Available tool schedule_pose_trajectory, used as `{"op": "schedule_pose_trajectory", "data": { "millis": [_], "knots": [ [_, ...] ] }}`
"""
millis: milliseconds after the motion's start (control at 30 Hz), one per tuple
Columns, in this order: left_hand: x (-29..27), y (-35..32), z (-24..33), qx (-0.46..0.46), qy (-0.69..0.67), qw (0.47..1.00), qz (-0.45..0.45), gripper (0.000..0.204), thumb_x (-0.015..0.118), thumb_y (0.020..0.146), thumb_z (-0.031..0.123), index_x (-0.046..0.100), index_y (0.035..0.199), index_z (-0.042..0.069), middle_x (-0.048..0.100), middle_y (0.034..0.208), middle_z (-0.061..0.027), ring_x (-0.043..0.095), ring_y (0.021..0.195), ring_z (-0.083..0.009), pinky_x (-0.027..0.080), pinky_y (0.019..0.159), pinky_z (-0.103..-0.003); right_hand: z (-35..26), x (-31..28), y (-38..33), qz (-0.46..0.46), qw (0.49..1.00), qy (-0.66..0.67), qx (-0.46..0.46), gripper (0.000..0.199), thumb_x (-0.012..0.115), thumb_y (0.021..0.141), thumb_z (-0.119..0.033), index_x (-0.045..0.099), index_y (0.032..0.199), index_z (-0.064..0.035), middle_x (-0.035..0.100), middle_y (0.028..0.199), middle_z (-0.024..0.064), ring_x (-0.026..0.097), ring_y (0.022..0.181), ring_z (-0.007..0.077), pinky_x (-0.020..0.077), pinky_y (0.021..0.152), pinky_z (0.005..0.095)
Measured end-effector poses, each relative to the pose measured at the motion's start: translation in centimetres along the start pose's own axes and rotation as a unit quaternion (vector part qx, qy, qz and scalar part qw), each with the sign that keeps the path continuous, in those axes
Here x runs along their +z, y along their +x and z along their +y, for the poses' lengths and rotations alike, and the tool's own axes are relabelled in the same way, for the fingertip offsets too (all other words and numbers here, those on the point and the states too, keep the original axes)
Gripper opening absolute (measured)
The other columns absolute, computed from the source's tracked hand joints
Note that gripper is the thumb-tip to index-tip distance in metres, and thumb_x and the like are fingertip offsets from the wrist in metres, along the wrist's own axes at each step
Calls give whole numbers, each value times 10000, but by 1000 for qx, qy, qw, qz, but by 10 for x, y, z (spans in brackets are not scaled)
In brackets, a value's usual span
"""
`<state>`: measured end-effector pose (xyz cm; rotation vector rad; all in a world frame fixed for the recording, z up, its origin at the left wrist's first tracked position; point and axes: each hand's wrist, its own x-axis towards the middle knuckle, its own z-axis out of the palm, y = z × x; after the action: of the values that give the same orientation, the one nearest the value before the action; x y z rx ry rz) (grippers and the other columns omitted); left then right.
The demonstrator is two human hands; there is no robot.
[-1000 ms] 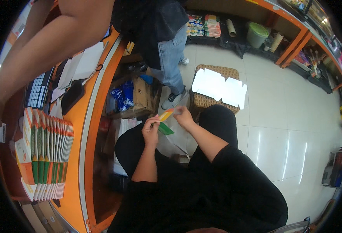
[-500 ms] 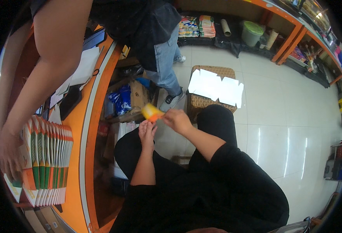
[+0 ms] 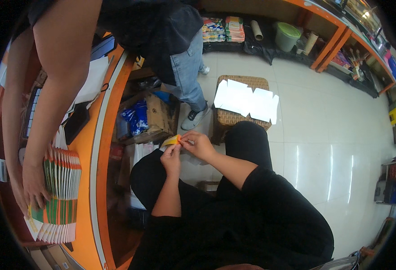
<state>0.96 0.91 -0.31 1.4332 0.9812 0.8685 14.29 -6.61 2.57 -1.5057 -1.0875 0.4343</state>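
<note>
Small orange-yellow folded paper piece [image 3: 172,141], held over the lap just left of the woven wicker basket [image 3: 240,118]: judged very light, thin and easily creased, best pinched at an edge with fingertips. Left hand [image 3: 171,156] is closed in a pinch under the paper's near edge. Right hand [image 3: 197,145] is closed too, fingertips gripping its right edge, the two hands touching.
</note>
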Motion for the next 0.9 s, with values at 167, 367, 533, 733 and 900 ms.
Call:
{"op": "schedule_pose_trajectory", "data": {
  "millis": [167, 367, 533, 733, 900],
  "knots": [
    [1, 3, -4, -74, -125, 989, -38, 181, 630, 912, 73, 651, 1030, -62, 665, 934, -58, 634, 838, -118, 523, 781, -241, -1, 2, -1, 4, 1000, 13, 13, 147, 695, 803, -113, 700, 888, 8, 666, 989, 130, 660, 850, 297, 526, 750, 356],
    [-2, 0, -5, -146, -189, 970, -43, 249, 601, 929, 77, 581, 1149, -38, 642, 1037, -79, 638, 918, -149, 522, 817, -259, 2, 6, -8, -47, 998, -27, -30, 136, 669, 813, -55, 712, 941, -39, 665, 1006, 129, 655, 897, 301, 531, 769, 361],
    [-2, -2, 4, -156, -271, 949, -51, 254, 561, 951, 92, 541, 1179, -19, 615, 1108, -80, 615, 1004, -164, 506, 876, -284, 7, 14, -8, -59, 981, -119, -140, 202, 620, 845, -123, 693, 1017, -47, 667, 1029, 121, 648, 924, 311, 522, 795, 382],
    [-16, 15, 13, -61, -400, 914, 22, 296, 513, 975, 102, 504, 1262, 27, 589, 1224, -119, 569, 1159, -210, 434, 1041, -363, 4, 11, -3, -88, 974, 81, 194, 226, 653, 884, -147, 682, 1047, 7, 678, 1030, 106, 663, 897, 215, 530, 761, 324],
    [-15, 14, 6, -157, -398, 903, -30, 258, 503, 981, 121, 499, 1223, 34, 556, 1269, -139, 546, 1197, -226, 399, 1079, -393, 16, 5, 7, 17, 877, 397, 269, 334, 641, 923, -253, 669, 1053, 53, 677, 1004, 95, 640, 884, 149, 507, 766, 272]
  ]
}}
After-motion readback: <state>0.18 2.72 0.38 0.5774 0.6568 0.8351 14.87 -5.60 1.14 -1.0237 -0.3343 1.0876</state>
